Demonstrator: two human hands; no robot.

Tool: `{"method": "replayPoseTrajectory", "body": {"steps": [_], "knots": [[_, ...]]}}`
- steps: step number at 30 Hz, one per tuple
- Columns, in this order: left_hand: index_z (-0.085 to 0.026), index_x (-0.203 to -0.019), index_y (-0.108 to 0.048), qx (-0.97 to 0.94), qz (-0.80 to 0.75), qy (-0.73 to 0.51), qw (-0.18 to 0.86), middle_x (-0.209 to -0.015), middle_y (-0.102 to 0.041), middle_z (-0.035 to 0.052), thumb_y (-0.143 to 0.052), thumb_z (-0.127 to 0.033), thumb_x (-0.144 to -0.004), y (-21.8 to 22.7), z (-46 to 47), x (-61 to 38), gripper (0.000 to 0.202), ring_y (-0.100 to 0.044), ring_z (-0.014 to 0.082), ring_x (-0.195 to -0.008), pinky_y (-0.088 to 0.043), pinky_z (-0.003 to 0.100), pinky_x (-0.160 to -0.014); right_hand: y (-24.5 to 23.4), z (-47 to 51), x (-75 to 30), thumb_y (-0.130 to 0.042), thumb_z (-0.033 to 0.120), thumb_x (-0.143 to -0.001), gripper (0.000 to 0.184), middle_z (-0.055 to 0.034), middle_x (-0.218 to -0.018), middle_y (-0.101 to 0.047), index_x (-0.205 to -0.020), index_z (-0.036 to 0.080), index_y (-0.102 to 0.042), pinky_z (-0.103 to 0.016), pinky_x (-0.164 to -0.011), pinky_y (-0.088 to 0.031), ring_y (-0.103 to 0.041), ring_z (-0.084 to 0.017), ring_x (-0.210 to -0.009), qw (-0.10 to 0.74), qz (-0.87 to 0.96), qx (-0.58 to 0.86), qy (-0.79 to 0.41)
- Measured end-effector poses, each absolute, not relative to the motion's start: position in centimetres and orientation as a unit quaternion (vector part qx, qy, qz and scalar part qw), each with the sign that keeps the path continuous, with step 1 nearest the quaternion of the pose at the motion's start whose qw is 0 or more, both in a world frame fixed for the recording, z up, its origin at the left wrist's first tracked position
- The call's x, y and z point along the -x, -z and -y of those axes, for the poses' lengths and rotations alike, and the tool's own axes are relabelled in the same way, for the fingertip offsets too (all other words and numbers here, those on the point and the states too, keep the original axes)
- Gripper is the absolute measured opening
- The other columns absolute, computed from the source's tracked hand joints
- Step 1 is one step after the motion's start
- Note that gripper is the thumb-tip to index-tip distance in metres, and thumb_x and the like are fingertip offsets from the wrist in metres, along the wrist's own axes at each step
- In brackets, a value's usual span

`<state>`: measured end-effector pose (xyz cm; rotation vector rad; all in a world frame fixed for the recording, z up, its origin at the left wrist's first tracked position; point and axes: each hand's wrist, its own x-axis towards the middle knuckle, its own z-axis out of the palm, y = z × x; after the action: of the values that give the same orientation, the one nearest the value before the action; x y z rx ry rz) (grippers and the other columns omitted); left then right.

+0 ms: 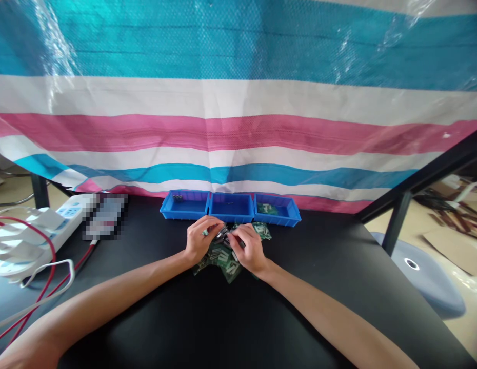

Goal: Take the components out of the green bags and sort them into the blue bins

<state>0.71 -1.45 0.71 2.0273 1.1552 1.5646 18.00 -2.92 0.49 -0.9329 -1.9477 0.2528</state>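
My left hand [202,238] and my right hand [249,248] meet low over the black table [231,318], their fingertips closed on a small metal part [223,233]. Its exact shape is hidden by my fingers. Beneath and around my hands lies a loose heap of green circuit boards [221,259]. Just beyond my fingers stand several blue plastic bins in a row: the left bin [184,217] holds a few small metal parts [178,197], the middle bin [231,220] holds a tiny sliver, and the right bin [280,219] holds a green circuit board [266,208].
A striped plastic tarp [238,118] hangs behind the bins. On the table's left are a white power strip [65,218], a blurred phone [105,218] and red and white cables [50,266]. Beyond the table's right edge, a blue stool [419,271] stands on the floor.
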Motion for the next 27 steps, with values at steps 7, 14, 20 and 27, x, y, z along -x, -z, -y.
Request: {"method": "replayPoseTrajectory", "body": {"steps": [7,14,20,27], "knots": [[-0.017,-0.083,-0.068,-0.718,-0.404,-0.537,0.181,-0.08,-0.067,0.0037,-0.062,-0.029,-0.088,-1.05,1.56,-0.65,0.014,-0.058,0.0124,-0.067,-0.049,0.024,-0.067,-0.37,2.84,-18.03,-0.046,0.024,-0.095,0.024,-0.0017,-0.066,-0.056,-0.071,0.021,-0.051,-0.033,-0.072,-0.043,-0.052,-0.016,-0.065,0.443,0.81,0.37,-0.102],[-0.016,-0.081,-0.063,-0.724,-0.393,-0.531,0.196,-0.079,-0.063,0.0032,-0.062,-0.026,-0.087,-1.17,1.65,-0.61,0.012,-0.058,0.0123,-0.07,-0.047,0.024,-0.067,-0.55,2.92,-17.87,-0.049,0.021,-0.093,0.022,-0.0004,-0.064,-0.055,-0.071,0.02,-0.051,-0.032,-0.071,-0.042,-0.051,-0.015,-0.063,0.465,0.811,0.342,-0.095],[-0.016,-0.08,-0.06,-0.732,-0.358,-0.541,0.209,-0.08,-0.062,0.0037,-0.06,-0.023,-0.088,-0.96,1.64,-0.65,0.011,-0.059,0.0134,-0.073,-0.048,0.024,-0.069,-0.35,2.85,-17.82,-0.052,0.02,-0.092,0.019,-0.0013,-0.067,-0.058,-0.074,0.02,-0.054,-0.032,-0.071,-0.042,-0.053,-0.015,-0.065,0.483,0.799,0.344,-0.099],[-0.016,-0.08,-0.059,-0.727,-0.362,-0.54,0.221,-0.08,-0.062,0.0029,-0.059,-0.02,-0.088,-1.2,1.69,-0.66,0.009,-0.058,0.0123,-0.072,-0.047,0.023,-0.068,-0.43,2.81,-17.85,-0.054,0.022,-0.092,0.019,-0.0024,-0.068,-0.06,-0.074,0.019,-0.057,-0.032,-0.07,-0.043,-0.054,-0.016,-0.067,0.48,0.803,0.34,-0.095]]}}
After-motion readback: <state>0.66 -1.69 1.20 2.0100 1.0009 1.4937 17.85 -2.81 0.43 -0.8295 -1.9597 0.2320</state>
